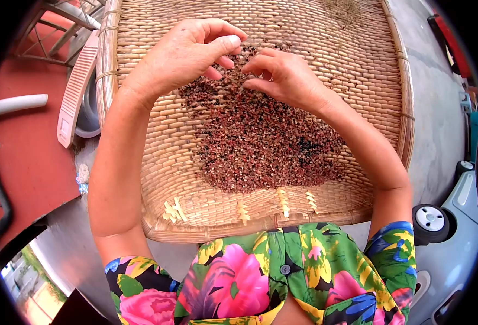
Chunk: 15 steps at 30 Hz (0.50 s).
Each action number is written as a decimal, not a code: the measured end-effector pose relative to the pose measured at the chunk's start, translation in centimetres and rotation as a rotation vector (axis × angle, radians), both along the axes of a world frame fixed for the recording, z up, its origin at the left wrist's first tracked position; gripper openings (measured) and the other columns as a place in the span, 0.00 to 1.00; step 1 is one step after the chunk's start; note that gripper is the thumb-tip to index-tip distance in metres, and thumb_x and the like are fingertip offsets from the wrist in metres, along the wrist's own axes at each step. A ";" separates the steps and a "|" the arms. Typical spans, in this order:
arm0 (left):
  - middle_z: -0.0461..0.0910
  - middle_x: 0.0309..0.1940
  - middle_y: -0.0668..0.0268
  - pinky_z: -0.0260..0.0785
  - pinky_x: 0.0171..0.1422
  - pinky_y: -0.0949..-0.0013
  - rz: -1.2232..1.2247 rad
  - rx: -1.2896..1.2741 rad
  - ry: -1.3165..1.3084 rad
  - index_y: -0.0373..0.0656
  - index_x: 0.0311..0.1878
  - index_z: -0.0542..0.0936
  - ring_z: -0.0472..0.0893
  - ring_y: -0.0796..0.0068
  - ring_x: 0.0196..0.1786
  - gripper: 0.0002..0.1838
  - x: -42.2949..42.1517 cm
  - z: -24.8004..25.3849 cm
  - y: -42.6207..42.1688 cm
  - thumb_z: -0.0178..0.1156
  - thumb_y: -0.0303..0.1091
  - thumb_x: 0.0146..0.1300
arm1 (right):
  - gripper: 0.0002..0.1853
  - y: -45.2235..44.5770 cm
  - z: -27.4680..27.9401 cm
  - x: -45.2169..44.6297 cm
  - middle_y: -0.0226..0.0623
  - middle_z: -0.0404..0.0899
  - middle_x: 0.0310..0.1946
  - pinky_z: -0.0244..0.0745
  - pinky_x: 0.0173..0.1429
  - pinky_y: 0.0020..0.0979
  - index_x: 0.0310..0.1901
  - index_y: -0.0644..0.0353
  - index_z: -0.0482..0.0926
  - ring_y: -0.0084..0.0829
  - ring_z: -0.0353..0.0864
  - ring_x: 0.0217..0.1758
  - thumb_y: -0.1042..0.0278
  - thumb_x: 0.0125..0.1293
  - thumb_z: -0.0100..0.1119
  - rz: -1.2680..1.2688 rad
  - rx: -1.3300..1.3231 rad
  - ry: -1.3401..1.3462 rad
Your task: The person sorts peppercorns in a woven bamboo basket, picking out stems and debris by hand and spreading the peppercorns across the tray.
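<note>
A pile of small dried grains or husks (266, 146), red, tan and black, lies on a large woven bamboo tray (166, 146). Over its far end is my left hand (193, 51), fingers curled and thumb tip close to the index finger; anything pinched there is too small to make out. Facing it from the right, my right hand (288, 76) is bent over the grains, its thumb and fingers apart with nothing visible between them. The two hands do not touch. Whether the right fingertips touch the grains, I cannot tell.
Yellowish woven strips (282, 203) stick up along the tray's near edge. A thin patch of brownish bits (344, 11) lies at its far right. Left are a pink ridged plastic piece (78, 89) and a white pipe (17, 104); right, a pale blue toy car (456, 233).
</note>
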<state>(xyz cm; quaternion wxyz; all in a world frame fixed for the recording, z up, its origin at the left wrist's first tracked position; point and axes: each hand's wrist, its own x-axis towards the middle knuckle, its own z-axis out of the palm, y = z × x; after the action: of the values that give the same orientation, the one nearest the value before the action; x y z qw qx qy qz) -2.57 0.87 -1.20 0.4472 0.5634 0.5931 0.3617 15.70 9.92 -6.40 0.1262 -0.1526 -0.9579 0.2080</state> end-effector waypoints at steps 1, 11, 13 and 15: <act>0.76 0.39 0.65 0.73 0.35 0.78 -0.012 -0.002 0.015 0.39 0.51 0.72 0.77 0.80 0.37 0.17 0.1 -0.2 0.0 0.49 0.39 0.63 | 0.10 -1.0 -0.6 -0.1 0.35 0.74 0.30 0.74 0.36 0.30 0.36 0.57 0.77 0.33 0.77 0.34 0.64 0.53 0.61 0.043 0.072 0.012; 0.76 0.37 0.68 0.70 0.34 0.80 -0.059 -0.026 0.073 0.40 0.49 0.73 0.76 0.82 0.35 0.14 0.0 -0.6 0.1 0.50 0.35 0.63 | 0.09 1.0 -1.9 0.7 0.32 0.78 0.22 0.71 0.32 0.23 0.34 0.61 0.78 0.18 0.74 0.26 0.64 0.56 0.59 -0.322 -0.486 0.229; 0.76 0.37 0.68 0.70 0.34 0.79 -0.066 -0.025 0.078 0.39 0.49 0.74 0.76 0.82 0.35 0.14 0.1 -0.7 0.2 0.50 0.35 0.63 | 0.09 1.7 -2.2 1.0 0.32 0.78 0.22 0.71 0.32 0.24 0.35 0.61 0.78 0.19 0.74 0.25 0.64 0.56 0.59 -0.340 -0.488 0.219; 0.76 0.37 0.67 0.70 0.34 0.79 -0.044 -0.048 0.034 0.39 0.49 0.74 0.76 0.82 0.35 0.15 0.3 -0.7 0.2 0.50 0.36 0.63 | 0.10 2.1 -2.4 1.3 0.32 0.78 0.22 0.71 0.32 0.24 0.35 0.61 0.79 0.19 0.74 0.25 0.64 0.56 0.59 -0.350 -0.432 0.236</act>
<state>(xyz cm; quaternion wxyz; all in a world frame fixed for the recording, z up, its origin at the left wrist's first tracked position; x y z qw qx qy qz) -2.22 1.05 -1.93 0.4583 0.5715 0.5966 0.3276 17.02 12.06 -8.85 0.2352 -0.3135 -0.8292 0.3986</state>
